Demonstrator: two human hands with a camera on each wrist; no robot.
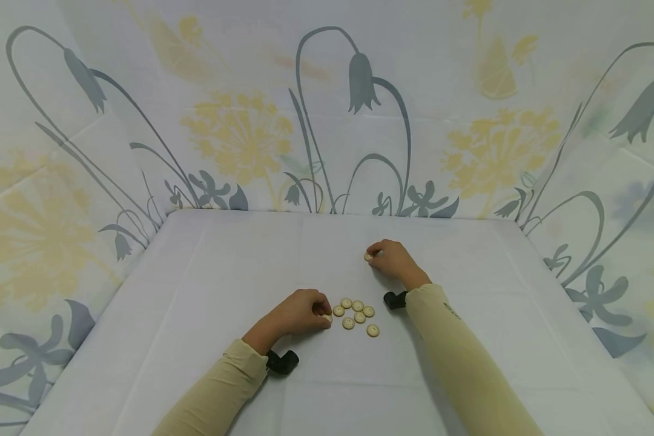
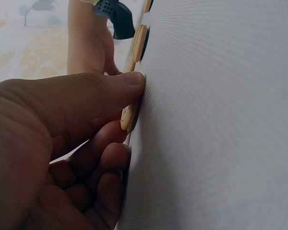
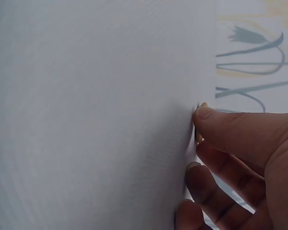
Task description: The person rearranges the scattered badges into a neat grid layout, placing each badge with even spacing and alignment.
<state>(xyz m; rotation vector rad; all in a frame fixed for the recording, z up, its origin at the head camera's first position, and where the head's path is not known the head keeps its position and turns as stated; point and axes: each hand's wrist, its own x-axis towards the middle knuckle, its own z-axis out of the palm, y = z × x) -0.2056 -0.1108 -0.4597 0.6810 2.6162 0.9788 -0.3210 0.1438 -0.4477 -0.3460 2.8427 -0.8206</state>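
At the left edge of a loose cluster of pale wooden buttons (image 1: 358,306), my left hand (image 1: 303,312) pinches one round button (image 2: 127,117) between thumb and index finger. That button stays down at the cloth, partly hidden by the fingertips. Farther back and to the right, my right hand (image 1: 395,261) pinches another button (image 1: 367,257) at the table surface. In the right wrist view, only a thin rim of this button (image 3: 199,136) shows behind the thumb. A single button (image 1: 373,330) lies apart, at the near right of the cluster.
A white cloth (image 1: 240,260) covers the table. Flower-printed fabric (image 1: 327,121) rises at the back and on both sides. Black wrist cameras (image 1: 283,362) sit under both forearms, close to the cloth. The right forearm (image 1: 463,357) passes to the right of the buttons.
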